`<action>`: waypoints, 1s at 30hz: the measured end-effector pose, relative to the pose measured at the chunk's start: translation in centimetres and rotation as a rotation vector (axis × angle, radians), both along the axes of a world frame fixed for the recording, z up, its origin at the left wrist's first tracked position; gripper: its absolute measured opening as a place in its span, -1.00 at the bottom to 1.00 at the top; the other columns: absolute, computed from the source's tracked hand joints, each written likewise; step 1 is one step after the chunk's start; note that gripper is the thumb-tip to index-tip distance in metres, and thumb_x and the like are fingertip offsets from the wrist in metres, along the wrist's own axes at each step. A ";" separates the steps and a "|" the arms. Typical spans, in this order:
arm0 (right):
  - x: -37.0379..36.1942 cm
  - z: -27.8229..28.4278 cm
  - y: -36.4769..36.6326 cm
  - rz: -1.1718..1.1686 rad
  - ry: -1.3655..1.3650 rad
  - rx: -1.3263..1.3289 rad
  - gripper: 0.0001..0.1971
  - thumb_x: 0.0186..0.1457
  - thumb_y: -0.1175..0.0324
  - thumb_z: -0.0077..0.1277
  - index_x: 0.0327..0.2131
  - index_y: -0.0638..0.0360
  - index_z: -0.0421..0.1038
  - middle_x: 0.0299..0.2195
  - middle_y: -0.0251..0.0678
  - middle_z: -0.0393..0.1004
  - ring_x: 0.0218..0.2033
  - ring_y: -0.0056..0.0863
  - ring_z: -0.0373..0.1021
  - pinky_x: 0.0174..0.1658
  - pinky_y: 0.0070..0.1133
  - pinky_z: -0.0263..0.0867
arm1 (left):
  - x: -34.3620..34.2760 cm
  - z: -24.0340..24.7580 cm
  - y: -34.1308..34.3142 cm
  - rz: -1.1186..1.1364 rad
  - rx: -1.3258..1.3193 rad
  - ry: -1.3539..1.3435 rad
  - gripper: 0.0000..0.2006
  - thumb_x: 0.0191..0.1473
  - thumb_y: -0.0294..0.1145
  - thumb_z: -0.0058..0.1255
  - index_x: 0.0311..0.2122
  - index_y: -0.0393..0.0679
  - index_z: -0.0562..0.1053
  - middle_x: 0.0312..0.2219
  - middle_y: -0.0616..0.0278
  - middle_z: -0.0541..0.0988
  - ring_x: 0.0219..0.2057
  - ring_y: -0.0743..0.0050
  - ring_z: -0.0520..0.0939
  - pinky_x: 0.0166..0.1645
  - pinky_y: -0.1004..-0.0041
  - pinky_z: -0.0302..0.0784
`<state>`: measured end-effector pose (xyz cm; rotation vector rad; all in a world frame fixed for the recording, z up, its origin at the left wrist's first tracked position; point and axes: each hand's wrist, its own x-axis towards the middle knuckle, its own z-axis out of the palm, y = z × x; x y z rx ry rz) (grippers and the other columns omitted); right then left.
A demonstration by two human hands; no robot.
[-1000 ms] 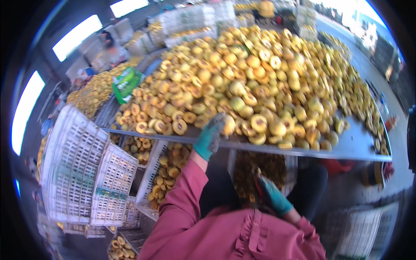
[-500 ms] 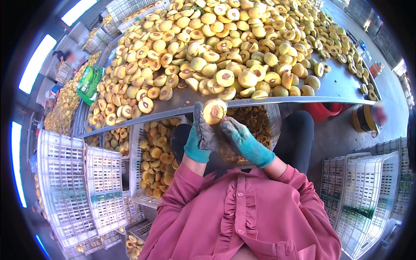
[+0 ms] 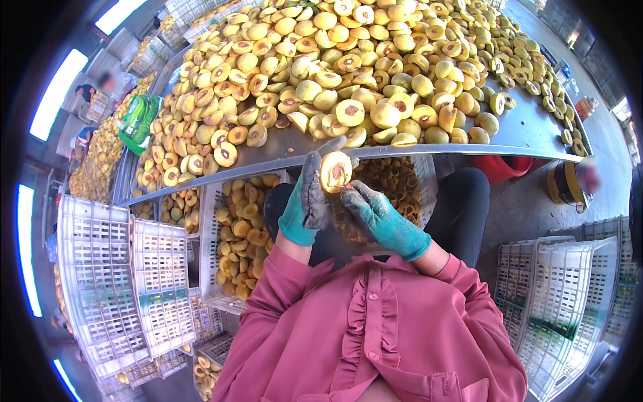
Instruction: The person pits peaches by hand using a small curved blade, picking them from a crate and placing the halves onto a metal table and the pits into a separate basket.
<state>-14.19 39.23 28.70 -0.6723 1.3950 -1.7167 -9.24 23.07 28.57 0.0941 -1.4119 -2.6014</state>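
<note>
Teal-gloved, our left hand (image 3: 307, 201) grips a halved peach (image 3: 335, 171), fingers wrapped round it, just below the steel tabletop (image 3: 529, 130) edge; our right hand (image 3: 376, 216) fingers pinch at its pit

A table (image 3: 536, 134) runs across the upper half of the frame, with a heap of halved fruit (image 3: 348, 74) on it and a bag (image 3: 139, 120) on its left end. Just below the table's near edge, at the frame's centre, the left hand (image 3: 307, 201) holds a fruit half (image 3: 335, 171), and the right hand (image 3: 378, 218) sits just right of it, its fingertips at the fruit. A crate of fruit (image 3: 244, 234) lies under the table left of the hands, stacked crates (image 3: 114, 281) fill the lower left, more crates (image 3: 569, 301) the lower right, and a bucket (image 3: 566, 184) stands at the right edge.
</note>
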 end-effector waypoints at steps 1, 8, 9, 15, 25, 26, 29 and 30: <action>0.0 0.0 0.1 0.001 0.017 -0.019 -0.74 0.32 0.27 -0.12 -0.12 0.31 0.33 -0.46 -0.36 0.34 -0.39 -0.69 0.18 -0.29 -0.58 0.26 | 0.0 -0.2 -0.1 0.049 -0.202 0.003 -0.38 0.35 0.10 -0.50 0.24 -0.23 0.21 0.02 0.07 0.48 0.04 0.37 0.50 0.16 0.41 0.39; -1.3 -1.7 0.7 -0.045 0.628 0.014 -0.69 0.29 0.18 -0.11 -0.09 0.25 0.27 -0.52 -0.03 0.46 -0.51 -0.18 0.44 -0.42 -0.38 0.30 | -0.2 -0.8 -2.1 -0.065 -0.437 0.043 -0.40 0.34 0.12 -0.50 0.04 -0.25 0.37 -0.11 0.16 0.53 -0.10 0.46 0.55 0.08 0.42 0.43; -1.6 -2.3 0.9 -0.055 0.818 0.026 -0.68 0.29 0.18 -0.11 -0.08 0.25 0.27 -0.48 0.05 0.47 -0.46 -0.02 0.45 -0.40 -0.33 0.31 | -0.3 -0.8 -2.6 -0.074 -0.541 0.078 -0.40 0.34 0.12 -0.50 0.02 -0.25 0.38 -0.11 0.16 0.53 -0.11 0.46 0.55 0.08 0.42 0.42; -2.2 -0.7 1.4 0.098 0.462 0.003 -0.67 0.34 0.16 -0.19 -0.19 0.31 0.29 -0.52 -0.38 0.41 -0.54 -0.54 0.33 -0.39 -0.54 0.27 | -0.2 -0.9 -0.7 0.076 -0.437 0.012 -0.29 0.26 0.27 -0.49 0.11 -0.22 0.33 -0.03 0.15 0.48 0.00 0.43 0.48 0.15 0.40 0.37; -0.9 -1.5 0.2 0.101 0.602 -0.218 -0.72 0.31 0.25 -0.28 -0.20 0.28 0.31 -0.50 -0.30 0.31 -0.52 -0.50 0.29 -0.42 -0.53 0.28 | 0.2 -0.3 1.7 0.092 0.039 0.041 -0.32 0.27 0.22 -0.36 0.10 -0.28 0.34 -0.07 0.02 0.53 -0.05 0.25 0.57 0.08 0.34 0.48; -1.1 -0.5 0.3 0.246 0.197 -0.119 -0.73 0.31 0.26 -0.28 -0.24 0.28 0.31 -0.53 -0.33 0.31 -0.55 -0.52 0.28 -0.44 -0.54 0.27 | 0.2 -0.7 1.4 0.213 -0.217 0.063 -0.33 0.27 0.21 -0.36 0.09 -0.28 0.35 -0.09 0.01 0.54 -0.07 0.25 0.58 0.05 0.34 0.50; -0.7 -1.2 0.3 0.238 0.274 -0.155 -0.66 0.34 0.14 -0.30 -0.32 0.22 0.31 -0.59 -0.41 0.29 -0.64 -0.61 0.21 -0.56 -0.61 0.19 | 0.0 0.1 1.6 0.293 -0.326 0.018 -0.36 0.27 0.20 -0.34 -0.03 -0.29 0.41 -0.18 0.00 0.57 -0.17 0.21 0.61 -0.06 0.33 0.55; -0.5 -1.3 0.6 0.231 0.297 -0.166 -0.63 0.35 0.10 -0.31 -0.35 0.20 0.30 -0.60 -0.43 0.28 -0.68 -0.64 0.19 -0.60 -0.64 0.17 | -0.1 0.8 1.9 0.259 -0.179 -0.048 -0.37 0.27 0.20 -0.33 -0.15 -0.29 0.46 -0.26 0.00 0.59 -0.25 0.18 0.63 -0.13 0.31 0.57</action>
